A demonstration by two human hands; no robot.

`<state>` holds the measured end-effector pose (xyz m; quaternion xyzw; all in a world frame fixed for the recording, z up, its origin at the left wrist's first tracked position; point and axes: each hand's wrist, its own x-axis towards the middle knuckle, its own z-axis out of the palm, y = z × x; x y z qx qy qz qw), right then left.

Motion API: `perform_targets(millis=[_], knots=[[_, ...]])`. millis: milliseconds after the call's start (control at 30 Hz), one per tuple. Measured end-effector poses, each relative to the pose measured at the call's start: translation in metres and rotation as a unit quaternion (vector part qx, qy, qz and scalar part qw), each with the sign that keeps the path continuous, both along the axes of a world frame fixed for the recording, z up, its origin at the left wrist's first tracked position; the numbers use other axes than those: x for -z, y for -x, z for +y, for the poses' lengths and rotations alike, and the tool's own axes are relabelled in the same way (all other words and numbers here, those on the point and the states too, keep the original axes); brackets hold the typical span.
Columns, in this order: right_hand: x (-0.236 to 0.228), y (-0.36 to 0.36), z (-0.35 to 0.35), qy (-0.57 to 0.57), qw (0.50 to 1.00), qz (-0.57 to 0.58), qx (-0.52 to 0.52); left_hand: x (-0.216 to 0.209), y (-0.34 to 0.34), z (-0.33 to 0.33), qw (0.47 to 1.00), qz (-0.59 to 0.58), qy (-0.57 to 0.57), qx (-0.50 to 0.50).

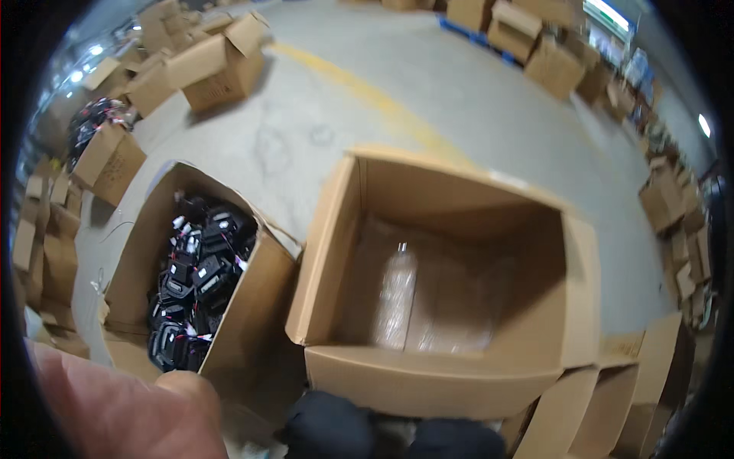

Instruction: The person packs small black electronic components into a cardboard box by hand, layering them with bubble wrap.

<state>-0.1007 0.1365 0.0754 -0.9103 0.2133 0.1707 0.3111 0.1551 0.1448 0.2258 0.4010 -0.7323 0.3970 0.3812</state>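
At the lower left, very near the camera, is my left hand, with what looks like its thumb toward the left-hand box. Most of its fingers lie outside the picture, so whether it holds anything is hidden. My right hand does not show. Beyond the left hand stands an open cardboard box filled with black plastic parts with wires and small white connectors. Right of it is a larger open cardboard box. Inside this one lie a clear bottle-shaped plastic thing and clear plastic sheeting.
My dark-clad legs are against the near side of the larger box. Open cartons stand at the lower right. More cartons line the left, including one with open flaps, and a blue pallet with boxes sits far back. A yellow line crosses the floor.
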Motion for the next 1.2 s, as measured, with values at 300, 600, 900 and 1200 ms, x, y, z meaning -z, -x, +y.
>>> perform_targets(millis=[300, 600, 900, 1200], knots=[[-0.009, 0.157, 0.002, -0.081, 0.983, 0.070, 0.147, 0.094, 0.069, -0.069, 0.858, 0.319, -0.398, 0.063], [0.014, 0.154, -0.025, -0.076, 0.989, -0.103, 0.068, 0.212, 0.055, -0.076, 0.573, 0.278, -0.769, 0.060], [-0.014, 0.146, -0.104, -0.019, 0.984, -0.129, 0.118, 0.240, 0.013, -0.043, 0.633, 0.288, -0.693, 0.190], [-0.070, 0.009, -0.238, 0.339, 0.848, -0.377, 0.154, 0.235, 0.033, 0.002, 0.772, 0.361, -0.498, -0.157]])
